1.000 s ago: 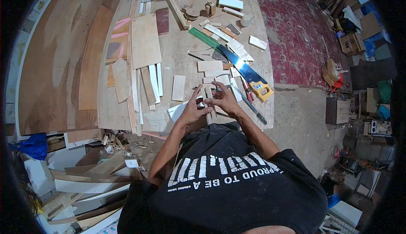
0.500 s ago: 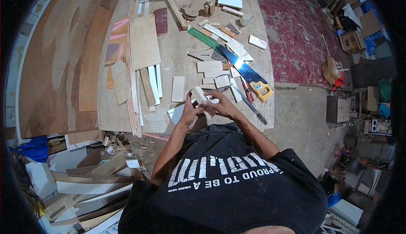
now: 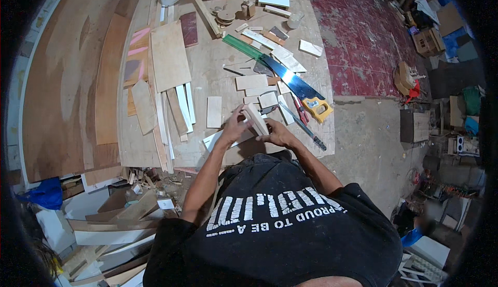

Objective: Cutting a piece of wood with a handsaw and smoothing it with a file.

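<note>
Near the front edge of the workbench, my left hand (image 3: pixel 236 125) is closed on the upper left side of a small pale wooden piece (image 3: pixel 257 120) that looks like several narrow boards joined together. It is tilted, its long face slanting down to the right. At its lower right end, the fingers of my right hand (image 3: pixel 279 133) curl against it; the fingertips are partly hidden. Beneath my hands lies a white-faced board (image 3: pixel 211 140), partly covered by them. Just beyond are several small wooden blocks (image 3: pixel 268 99), with a loose rectangular block (image 3: pixel 214 111) to the left.
A handsaw with a yellow handle (image 3: pixel 317 109) and green blade guard (image 3: pixel 241 47) lies diagonally on the right. Beside it are red-handled pliers (image 3: pixel 302 111) and a long thin dark-handled tool (image 3: pixel 317 141). Plywood sheets (image 3: pixel 168 61) and strips lie left; offcuts heap on the floor.
The wooden piece has been turned, so its long face now slants toward the right. My right hand has moved from over it to its lower right end. The whole view has shifted slightly.
</note>
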The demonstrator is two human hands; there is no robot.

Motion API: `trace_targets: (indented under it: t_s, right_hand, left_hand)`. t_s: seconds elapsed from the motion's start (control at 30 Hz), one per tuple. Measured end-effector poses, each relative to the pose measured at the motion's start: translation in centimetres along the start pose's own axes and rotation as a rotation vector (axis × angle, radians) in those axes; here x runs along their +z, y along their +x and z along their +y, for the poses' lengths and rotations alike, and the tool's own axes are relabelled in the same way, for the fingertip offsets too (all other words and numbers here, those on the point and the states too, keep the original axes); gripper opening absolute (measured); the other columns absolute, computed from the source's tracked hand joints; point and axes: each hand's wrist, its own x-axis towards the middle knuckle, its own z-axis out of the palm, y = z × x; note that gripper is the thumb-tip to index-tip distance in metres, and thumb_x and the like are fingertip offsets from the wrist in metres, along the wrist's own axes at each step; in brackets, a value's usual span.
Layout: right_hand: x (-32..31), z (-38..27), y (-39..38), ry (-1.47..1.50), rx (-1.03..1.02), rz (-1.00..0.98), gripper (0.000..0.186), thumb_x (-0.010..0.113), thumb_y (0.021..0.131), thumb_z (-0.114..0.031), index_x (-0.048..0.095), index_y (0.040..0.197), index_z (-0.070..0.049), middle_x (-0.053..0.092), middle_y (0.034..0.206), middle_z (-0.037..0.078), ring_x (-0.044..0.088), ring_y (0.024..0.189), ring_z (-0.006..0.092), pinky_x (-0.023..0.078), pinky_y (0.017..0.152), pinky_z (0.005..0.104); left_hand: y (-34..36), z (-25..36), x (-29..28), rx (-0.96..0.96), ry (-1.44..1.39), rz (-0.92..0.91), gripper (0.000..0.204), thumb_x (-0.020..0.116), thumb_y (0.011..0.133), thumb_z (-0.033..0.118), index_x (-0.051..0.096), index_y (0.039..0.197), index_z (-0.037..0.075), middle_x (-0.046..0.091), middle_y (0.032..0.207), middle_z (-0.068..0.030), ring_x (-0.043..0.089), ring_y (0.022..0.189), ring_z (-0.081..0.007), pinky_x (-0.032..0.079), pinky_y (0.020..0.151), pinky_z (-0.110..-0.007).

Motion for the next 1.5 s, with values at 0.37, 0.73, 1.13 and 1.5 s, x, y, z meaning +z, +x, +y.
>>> trace_targets:
  t_s: [0.37, 0.73, 1.13, 1.5]
  right_hand:
    - [-4.8, 8.9, -7.4, -0.349, 0.16, 0.588, 0.076, 0.084, 0.069, -0.027, 0.05, 0.13, 0.001, 0.062, 0.12, 0.028, 0.059, 0.113, 0.0458, 0.047, 0.097, 0.0476]
    - [-4.9, 7.9, -7.4, -0.19, 0.138, 0.589, 0.081, 0.083, 0.071, -0.035, 0.048, 0.135, 0.001, 0.06, 0.126, 0.026, 0.056, 0.119, 0.0422, 0.045, 0.1, 0.0454]
    - [-8.7, 6.6, -3.9, -0.289, 0.047, 0.634, 0.073, 0.081, 0.068, -0.016, 0.049, 0.132, -0.001, 0.059, 0.122, 0.025, 0.056, 0.117, 0.0427, 0.044, 0.099, 0.0454]
    - [-7.5, 7.1, -4.8, -0.207, 0.031, 0.642, 0.085, 0.083, 0.066, -0.026, 0.046, 0.138, -0.001, 0.057, 0.131, 0.025, 0.052, 0.124, 0.0423, 0.041, 0.105, 0.0461]
  left_hand:
    - [11.4, 0.2, -0.5, 0.303, 1.088, -0.041, 0.041, 0.062, 0.09, 0.013, 0.058, 0.131, 0.008, 0.052, 0.141, -0.0125, 0.05, 0.129, -0.0343, 0.05, 0.101, -0.045]
    - [11.4, -0.5, 0.9, 0.12, 1.08, -0.105, 0.054, 0.071, 0.083, 0.012, 0.053, 0.132, 0.001, 0.054, 0.125, -0.0208, 0.051, 0.123, -0.0355, 0.044, 0.103, -0.044]
    - [12.4, 0.5, -3.7, 0.304, 1.014, 0.047, 0.024, 0.057, 0.085, 0.0, 0.066, 0.107, 0.001, 0.06, 0.109, -0.0167, 0.057, 0.108, -0.0365, 0.051, 0.09, -0.045]
    - [16.7, 2.5, -2.4, 0.46, 1.066, 0.076, 0.028, 0.064, 0.084, 0.006, 0.059, 0.112, 0.004, 0.056, 0.111, -0.0138, 0.055, 0.11, -0.0339, 0.052, 0.087, -0.045]
